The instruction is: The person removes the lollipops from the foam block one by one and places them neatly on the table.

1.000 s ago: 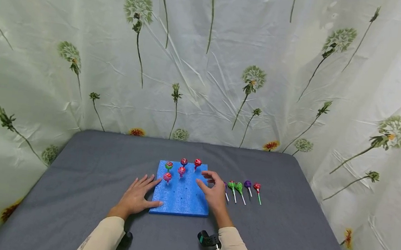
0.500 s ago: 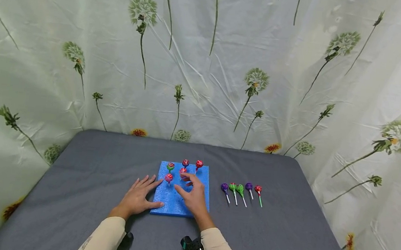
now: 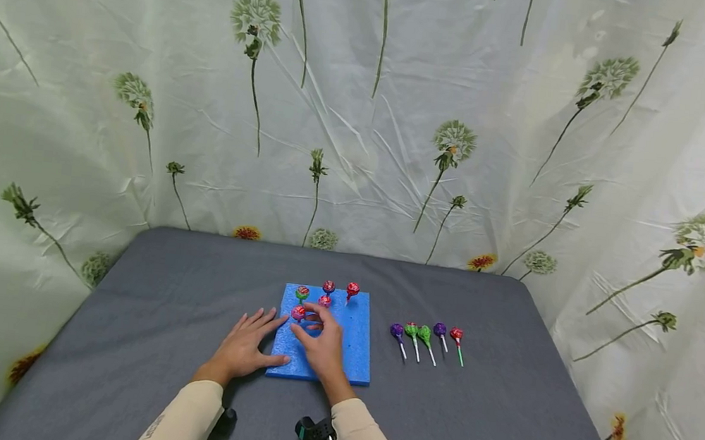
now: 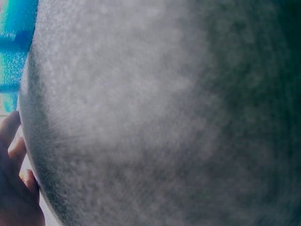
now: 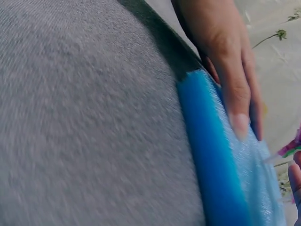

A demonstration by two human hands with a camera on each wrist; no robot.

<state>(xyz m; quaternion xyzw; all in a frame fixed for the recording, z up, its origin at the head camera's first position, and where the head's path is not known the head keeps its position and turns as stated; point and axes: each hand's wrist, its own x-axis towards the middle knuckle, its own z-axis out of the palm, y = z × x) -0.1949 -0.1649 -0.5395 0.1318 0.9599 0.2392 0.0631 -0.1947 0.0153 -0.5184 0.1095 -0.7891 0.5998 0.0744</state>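
Note:
A blue foam board (image 3: 352, 351) lies on the grey table, with several wrapped lollipops upright in its back part. My left hand (image 3: 242, 346) rests at the board's left edge, fingers spread and thumb on the near left corner. Over the board, my right hand (image 3: 323, 345) has its thumb and forefinger apart, close to the pink lollipop (image 3: 297, 313) at front left. Behind this one stand a green-and-red lollipop (image 3: 302, 293) and another pink lollipop (image 3: 324, 301). In the right wrist view, fingertips (image 5: 295, 181) appear beside a pink-and-green wrapper (image 5: 289, 149).
Right of the board lie several loose lollipops: a purple lollipop (image 3: 396, 330), a green lollipop (image 3: 424, 333) and a red lollipop (image 3: 457, 333) among them. Two more stand at the board's back, one dark red (image 3: 329, 286), one red (image 3: 353, 289). A flowered curtain (image 3: 372, 144) hangs behind the table.
My right hand has moved left from the board's right edge to the front-left pink lollipop, uncovering the purple lollipop beside the board. The left hand has stayed in place.

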